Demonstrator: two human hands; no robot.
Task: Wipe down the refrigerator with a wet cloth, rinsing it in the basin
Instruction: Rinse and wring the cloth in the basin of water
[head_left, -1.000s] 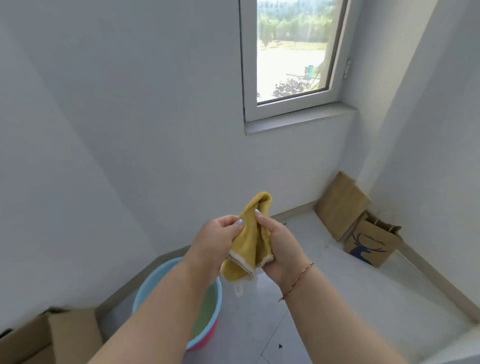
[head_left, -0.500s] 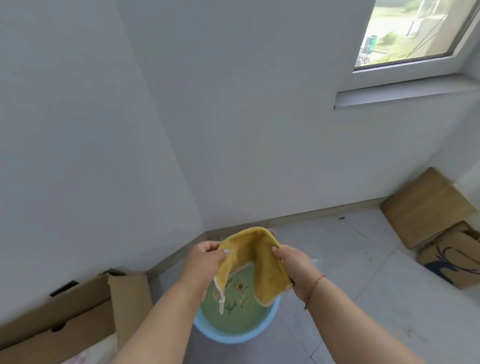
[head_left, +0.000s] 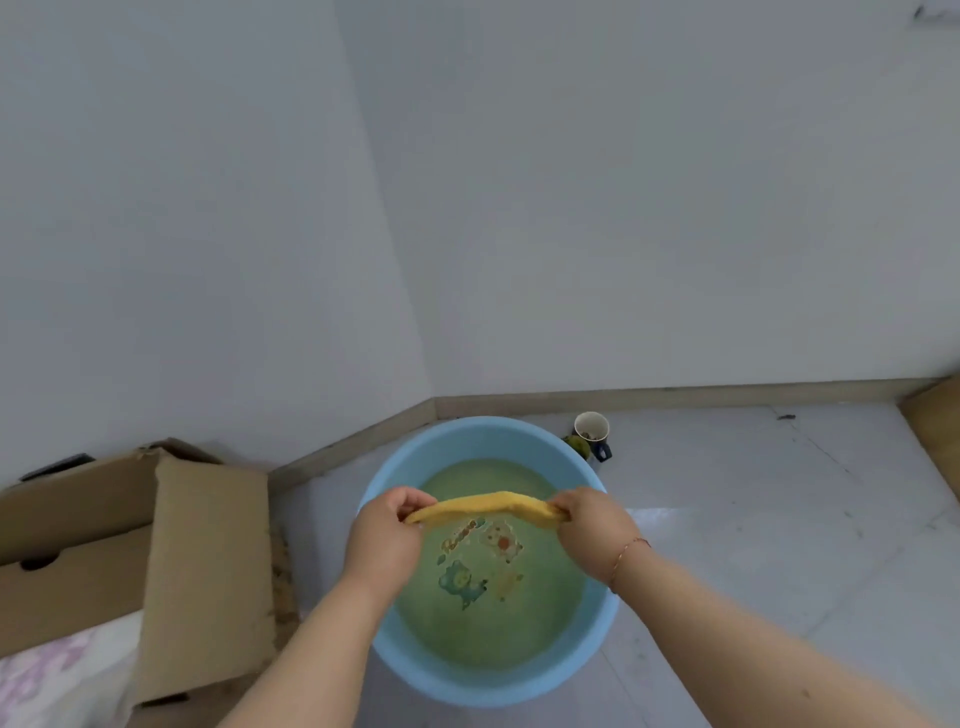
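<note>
Gripping yellow cloth (head_left: 488, 505) ends, left hand (head_left: 384, 540) & right hand (head_left: 592, 530) over basin (head_left: 395, 467).

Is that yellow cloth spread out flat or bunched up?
Bunched up. The yellow cloth is gathered into a narrow band, gripped at its ends by the left hand and right hand, above the round blue plastic basin.

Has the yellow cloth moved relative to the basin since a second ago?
Yes. The yellow cloth, gripped by the left hand and the right hand, now stretches across above the blue basin; earlier it was bunched beyond the rim.
</note>
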